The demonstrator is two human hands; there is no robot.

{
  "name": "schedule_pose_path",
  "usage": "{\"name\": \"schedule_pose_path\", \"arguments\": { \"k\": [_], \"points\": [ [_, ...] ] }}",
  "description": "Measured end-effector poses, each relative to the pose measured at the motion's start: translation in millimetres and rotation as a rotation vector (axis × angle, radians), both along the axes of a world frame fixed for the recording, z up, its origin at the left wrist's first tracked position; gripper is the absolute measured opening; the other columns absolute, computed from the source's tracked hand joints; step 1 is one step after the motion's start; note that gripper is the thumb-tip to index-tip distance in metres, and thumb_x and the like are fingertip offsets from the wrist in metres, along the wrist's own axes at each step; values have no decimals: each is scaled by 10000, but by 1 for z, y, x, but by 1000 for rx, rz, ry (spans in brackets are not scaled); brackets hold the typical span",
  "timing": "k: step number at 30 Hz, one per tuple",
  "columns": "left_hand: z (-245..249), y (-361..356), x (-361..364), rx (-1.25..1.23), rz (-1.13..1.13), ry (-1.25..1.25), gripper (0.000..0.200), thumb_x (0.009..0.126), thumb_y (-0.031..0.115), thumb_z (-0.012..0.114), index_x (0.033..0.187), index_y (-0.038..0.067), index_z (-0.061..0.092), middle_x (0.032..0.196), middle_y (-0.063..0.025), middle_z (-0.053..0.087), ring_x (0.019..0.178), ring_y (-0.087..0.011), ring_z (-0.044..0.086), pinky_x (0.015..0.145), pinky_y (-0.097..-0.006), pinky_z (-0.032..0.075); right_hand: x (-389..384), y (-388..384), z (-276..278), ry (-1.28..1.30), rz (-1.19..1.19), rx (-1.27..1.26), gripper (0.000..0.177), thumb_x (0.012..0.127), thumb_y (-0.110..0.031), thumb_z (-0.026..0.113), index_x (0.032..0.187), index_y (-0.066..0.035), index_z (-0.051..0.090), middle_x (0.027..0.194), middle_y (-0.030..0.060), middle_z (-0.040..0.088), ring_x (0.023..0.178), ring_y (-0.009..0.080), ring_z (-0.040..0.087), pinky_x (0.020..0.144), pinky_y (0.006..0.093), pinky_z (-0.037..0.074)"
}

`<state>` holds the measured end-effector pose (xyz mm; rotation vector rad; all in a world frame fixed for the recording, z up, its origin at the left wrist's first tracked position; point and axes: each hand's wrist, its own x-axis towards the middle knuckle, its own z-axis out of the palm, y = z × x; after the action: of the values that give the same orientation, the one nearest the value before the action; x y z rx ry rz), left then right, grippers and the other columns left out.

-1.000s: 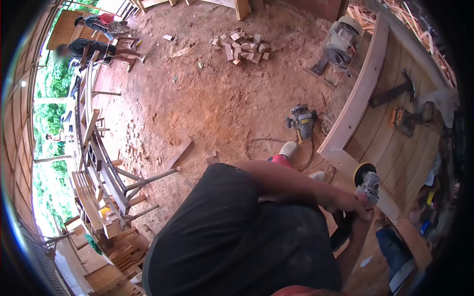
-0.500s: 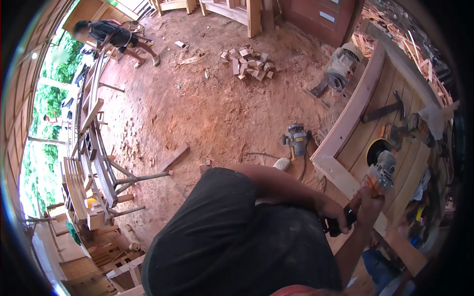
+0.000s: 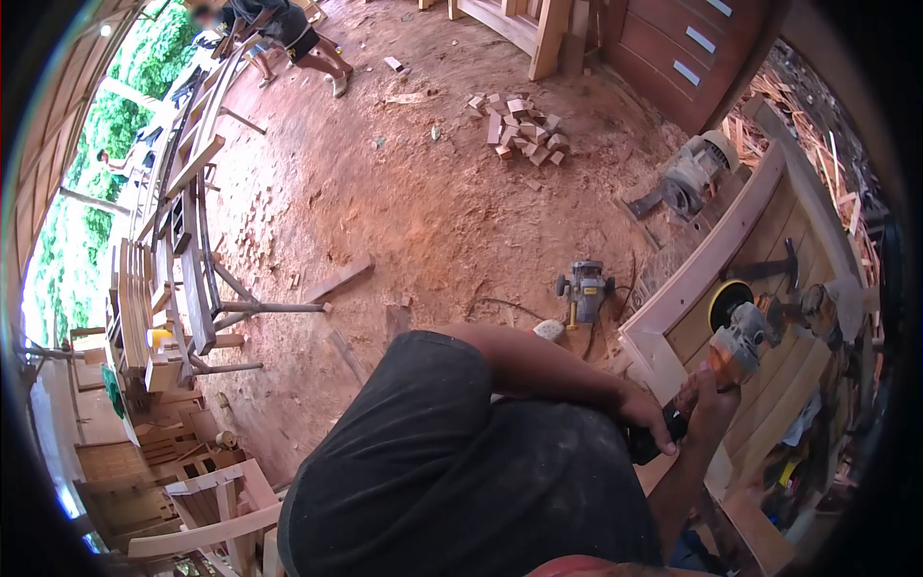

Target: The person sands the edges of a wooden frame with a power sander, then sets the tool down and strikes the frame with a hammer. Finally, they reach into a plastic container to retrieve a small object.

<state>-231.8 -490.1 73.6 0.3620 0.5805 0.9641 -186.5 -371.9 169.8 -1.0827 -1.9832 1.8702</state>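
Note:
An angle grinder with a round yellow-rimmed sanding pad is in both my hands. My left hand closes around its black rear grip. Further forward, my right hand wraps the body just behind the metal head. The pad overlaps the boards of a framed wooden panel in this view. Close above the pad, a hammer lies on the panel. A worn, tool-like object sits to the right of the grinder head.
On the floor beyond the panel stand a router with a cord and a larger motor machine. Cut wood blocks form a heap. At left, a long rack carries timber. Another person stands at the far end.
The view has turned, so floor and panel appear lower and further right. The sanding pad is nearer the hammer's handle. Both hands keep their hold on the grinder.

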Motion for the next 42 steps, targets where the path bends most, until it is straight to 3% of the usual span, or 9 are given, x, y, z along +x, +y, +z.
{"name": "schedule_pose_path", "arguments": {
  "k": [4, 10, 15, 19, 21, 36, 39, 42],
  "points": [
    [4, 0, -5, 23, 41, -5, 591, 789, 386, 880, 1220, 106, 587, 1077, -71, 614, 1024, -221, 602, 861, -405, 507, -11, -14, 17, 40, 10, 67, 232, 931, -187, 709, 896, 4, 584, 635, 38, 584, 490, 125, 571, 475, 279, 472],
    [20, -6, -14, 70, 98, 65, 644, 781, 365, 891, 1265, 74, 583, 1115, -99, 627, 1052, -248, 620, 907, -410, 521, -9, -5, 18, 3, 106, -69, 239, 935, -185, 718, 915, 7, 579, 639, 25, 568, 498, 103, 555, 469, 250, 456],
    [-2, 8, 0, 88, 139, 84, 685, 792, 343, 889, 1344, 72, 588, 1162, -106, 647, 1073, -249, 619, 906, -418, 527, -4, 0, 11, 28, 86, 55, 295, 942, -182, 720, 1071, 37, 569, 775, 56, 613, 617, 115, 604, 555, 258, 517],
    [-3, 9, 4, 55, 167, 98, 623, 800, 336, 886, 1286, 42, 631, 1119, -126, 673, 1020, -259, 648, 874, -420, 540, 0, 9, 0, 16, 82, 30, 408, 941, -190, 734, 1197, 51, 529, 867, 82, 631, 700, 137, 634, 630, 271, 552],
    [4, 7, 6, 62, 196, 114, 659, 779, 372, 901, 1240, -6, 620, 1090, -177, 688, 989, -297, 680, 875, -437, 552, 2, 10, -1, 42, 89, 23, 415, 941, -187, 736, 1209, 50, 527, 879, 86, 632, 709, 143, 637, 633, 275, 553],
    [20, 7, 5, 68, 260, 230, 659, 775, 353, 906, 1212, -54, 628, 1068, -176, 706, 965, -289, 694, 870, -426, 564, 4, 11, 9, 134, 150, 83, 424, 931, -197, 737, 1215, 50, 542, 904, 99, 644, 738, 159, 647, 664, 302, 549],
    [33, 3, 5, 28, 280, 205, 427, 814, 270, 874, 1072, 9, 655, 876, -109, 665, 787, -228, 667, 698, -368, 550, 6, 13, 9, 131, 166, 102, 436, 932, -219, 736, 1214, 53, 543, 916, 107, 650, 742, 166, 650, 670, 315, 553],
    [36, 3, 3, 40, 263, 206, 415, 819, 268, 872, 1061, 9, 655, 867, -108, 663, 775, -228, 666, 690, -363, 548, 7, 16, 7, 107, 154, 112, 449, 933, -224, 737, 1222, 58, 541, 929, 113, 652, 755, 172, 655, 676, 319, 556]
  ]
}}
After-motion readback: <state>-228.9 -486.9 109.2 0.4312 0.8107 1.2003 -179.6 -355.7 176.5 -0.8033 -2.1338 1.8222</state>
